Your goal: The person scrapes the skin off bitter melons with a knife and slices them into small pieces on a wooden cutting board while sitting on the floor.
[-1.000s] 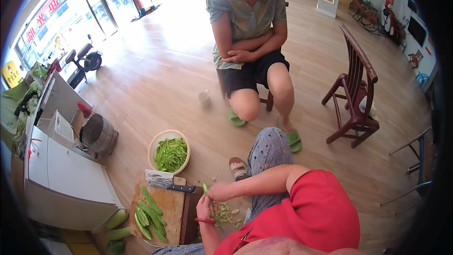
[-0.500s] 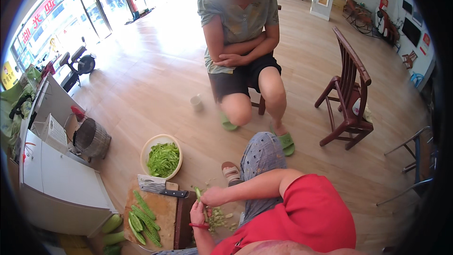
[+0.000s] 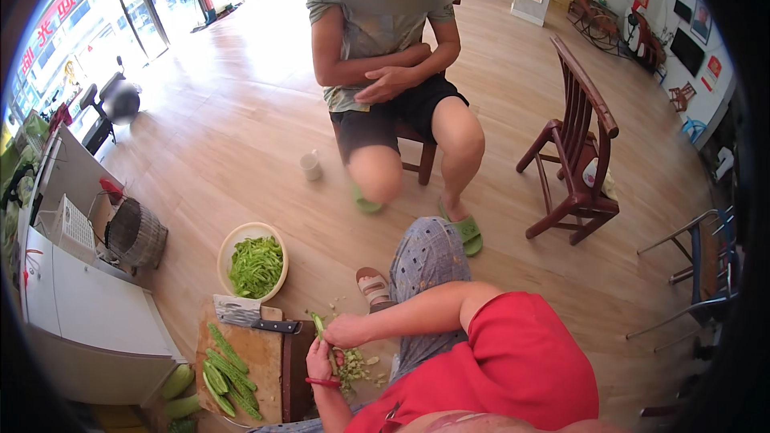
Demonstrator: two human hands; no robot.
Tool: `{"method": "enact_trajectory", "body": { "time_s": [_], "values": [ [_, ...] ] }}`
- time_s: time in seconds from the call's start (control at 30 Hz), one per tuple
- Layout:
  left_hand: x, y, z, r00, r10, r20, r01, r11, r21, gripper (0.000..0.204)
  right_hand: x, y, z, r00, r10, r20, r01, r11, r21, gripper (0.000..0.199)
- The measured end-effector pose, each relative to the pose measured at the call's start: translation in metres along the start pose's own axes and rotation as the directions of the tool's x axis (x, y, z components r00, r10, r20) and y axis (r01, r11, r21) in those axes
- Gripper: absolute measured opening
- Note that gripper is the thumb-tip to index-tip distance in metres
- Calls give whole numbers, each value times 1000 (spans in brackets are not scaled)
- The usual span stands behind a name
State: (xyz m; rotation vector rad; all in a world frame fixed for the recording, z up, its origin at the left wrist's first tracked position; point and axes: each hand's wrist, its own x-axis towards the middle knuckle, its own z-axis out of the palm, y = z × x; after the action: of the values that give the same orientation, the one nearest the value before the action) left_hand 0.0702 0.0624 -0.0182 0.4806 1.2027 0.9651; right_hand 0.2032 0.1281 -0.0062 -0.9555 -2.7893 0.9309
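A strip of bitter melon (image 3: 318, 323) stands up from my left hand (image 3: 320, 360), whose fingers are closed around its lower part. My right hand (image 3: 346, 331) presses against its side with curled fingers; whether a small tool is in them is hidden. A red band circles my left wrist. Pale bits of pith and seed (image 3: 357, 369) lie scattered on the floor below. Left of my hands, several halved bitter melons (image 3: 228, 373) rest on a wooden chopping block (image 3: 269, 353). A cleaver (image 3: 238, 312) with a black handle lies flat across the block's far edge.
A cream bowl (image 3: 282, 282) of sliced greens stands beyond the block. Whole green gourds (image 3: 177, 382) lie beside a white cabinet (image 3: 88, 289). A person (image 3: 385, 56) sits opposite with folded arms, near a white cup (image 3: 310, 166) and a wooden chair (image 3: 577, 152).
The whole view has shifted, so everything appears farther left and slightly higher or lower. Both hands stay together at the bitter melon. The seated person's hand has loosened from the arm.
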Motion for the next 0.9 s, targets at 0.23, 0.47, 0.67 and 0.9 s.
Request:
{"method": "enact_trajectory", "body": {
  "time_s": [0.23, 0.47, 0.67, 0.9],
  "values": [
    [10, -6, -6, 999, 19, 38, -19, 1000, -12, 21, 0, 3, -6, 1000, 19, 16, -18, 1000, -22, 22],
    [20, -12, -10, 997, -10, 81, 11, 1000, -21, 21, 3, 15, 15, 999, 28, -25, -28, 999, -15, 21],
    [12, -12, -3, 998, -28, 47, 29, 1000, -7, 21, -8, 3, 0, 1000, 17, -17, -17, 1000, 11, 21],
    [9, -9, -5, 998, 5, 56, -6, 1000, 18, 22, -4, 4, -1, 999, -5, 40, 5, 1000, -5, 21]
  ]
}}
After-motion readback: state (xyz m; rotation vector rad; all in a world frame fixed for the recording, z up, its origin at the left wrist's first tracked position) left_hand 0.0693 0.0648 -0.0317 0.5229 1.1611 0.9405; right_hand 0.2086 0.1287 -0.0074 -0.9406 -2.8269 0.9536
